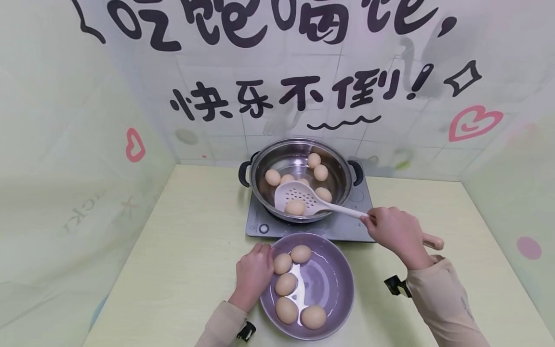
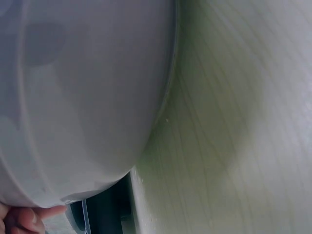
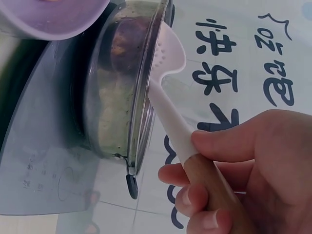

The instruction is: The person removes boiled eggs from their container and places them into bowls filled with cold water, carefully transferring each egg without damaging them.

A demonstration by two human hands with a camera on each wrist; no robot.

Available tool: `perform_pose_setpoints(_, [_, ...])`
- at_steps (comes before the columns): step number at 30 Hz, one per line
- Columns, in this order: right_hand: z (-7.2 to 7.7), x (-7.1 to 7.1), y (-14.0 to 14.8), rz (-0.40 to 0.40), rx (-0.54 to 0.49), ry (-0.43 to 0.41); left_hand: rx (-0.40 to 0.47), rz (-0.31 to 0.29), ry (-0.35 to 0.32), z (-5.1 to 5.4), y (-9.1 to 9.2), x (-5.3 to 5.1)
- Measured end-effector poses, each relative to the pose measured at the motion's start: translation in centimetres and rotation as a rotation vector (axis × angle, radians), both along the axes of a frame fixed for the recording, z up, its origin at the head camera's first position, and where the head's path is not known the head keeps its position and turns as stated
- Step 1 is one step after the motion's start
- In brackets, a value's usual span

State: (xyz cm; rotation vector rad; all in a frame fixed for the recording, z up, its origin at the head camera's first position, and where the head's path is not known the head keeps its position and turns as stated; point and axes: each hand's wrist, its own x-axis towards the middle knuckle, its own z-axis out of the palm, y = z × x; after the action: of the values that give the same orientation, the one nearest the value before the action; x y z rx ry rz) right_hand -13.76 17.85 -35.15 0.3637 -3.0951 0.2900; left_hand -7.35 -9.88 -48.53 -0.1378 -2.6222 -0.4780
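Note:
My right hand (image 1: 395, 232) grips the handle of a pale slotted skimmer (image 3: 170, 119), thumb along its neck. In the head view the skimmer's perforated bowl carries one egg (image 1: 295, 207) at the near side of a steel pot (image 1: 299, 144). Several more eggs (image 1: 321, 172) lie inside the pot. My left hand (image 1: 254, 271) holds the left rim of a purple bowl (image 1: 334, 279), its fingers at the edge. Several eggs (image 1: 286, 284) rest in that bowl, mostly on its left side. The left wrist view shows mainly the bowl's outer wall (image 2: 92, 97).
The pot stands on a flat grey induction cooker (image 1: 260, 224), with black side handles (image 1: 244, 173) sticking out. Directly in front of the cooker sits the bowl, on a pale wood-grain table (image 1: 173, 241). A printed wall covering (image 1: 208, 135) closes off the back and sides.

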Motion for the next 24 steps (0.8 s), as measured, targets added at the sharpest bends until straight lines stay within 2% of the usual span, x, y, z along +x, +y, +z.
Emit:
perform_pose_setpoints(11, [0.4,-0.7,0.4,-0.001,-0.031,-0.19,-0.006,-0.002,-0.006,0.1,0.0,0.1])
perform_pose_setpoints(19, [0.7,-0.6,1.0,-0.004,-0.051,-0.229,0.001,-0.005,-0.011,0.0,0.0,0.1])
perform_pose_setpoints(24, [1.4,0.0,1.6,-0.002,-0.064,-0.234,0.006,-0.009,-0.008,0.1,0.0,0.0])
